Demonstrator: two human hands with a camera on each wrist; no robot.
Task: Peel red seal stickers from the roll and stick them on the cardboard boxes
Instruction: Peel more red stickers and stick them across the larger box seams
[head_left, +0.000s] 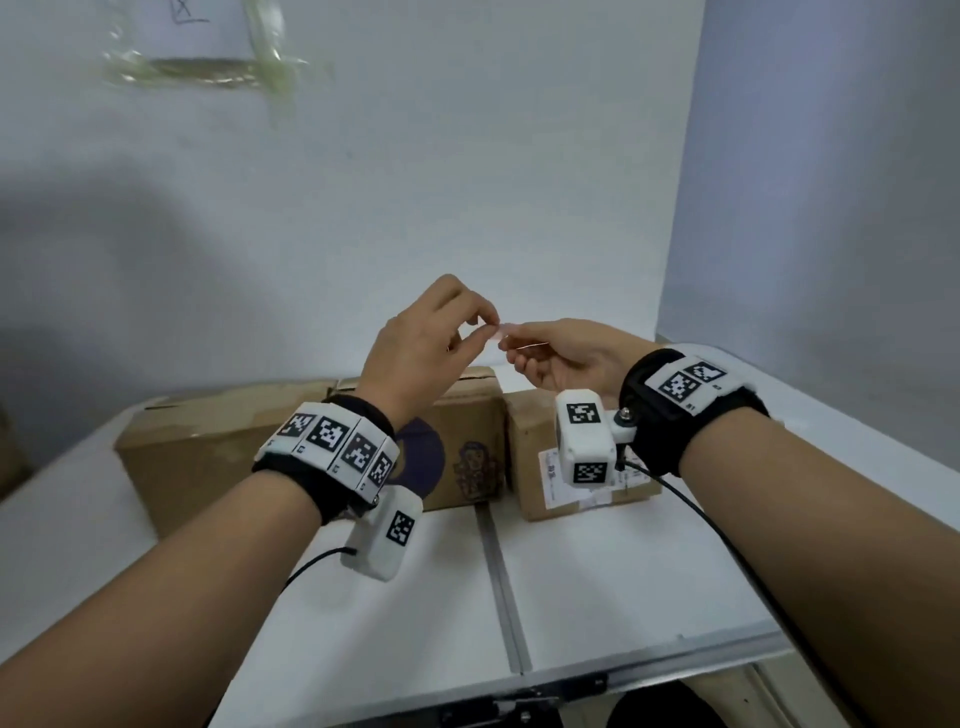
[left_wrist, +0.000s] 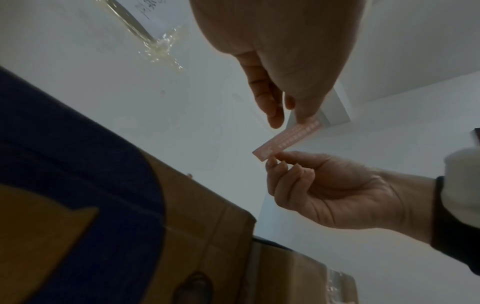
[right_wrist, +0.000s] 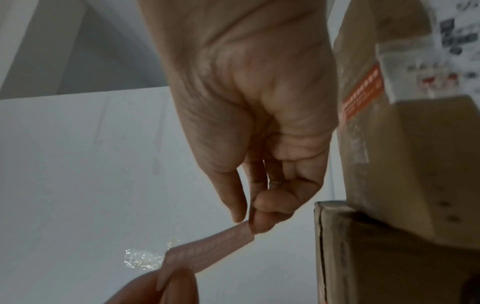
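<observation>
Pale red and thin, the sticker is a flat little strip with rows of tiny light marks, stretched in the air between my two hands. My left hand pinches one end with thumb and fingers, and my right hand pinches the other end with its fingertips; the other fingers are curled. We are up above the brown cardboard boxes, not touching them. The boxes are rough, with hard corners, and sit side by side at the back of the smooth white surface. One box has a red sticker on it beside a white paper label. In front of the boxes the surface has open room. I cannot find the roll, and in the head view the strip is only a tiny pink bit.
</observation>
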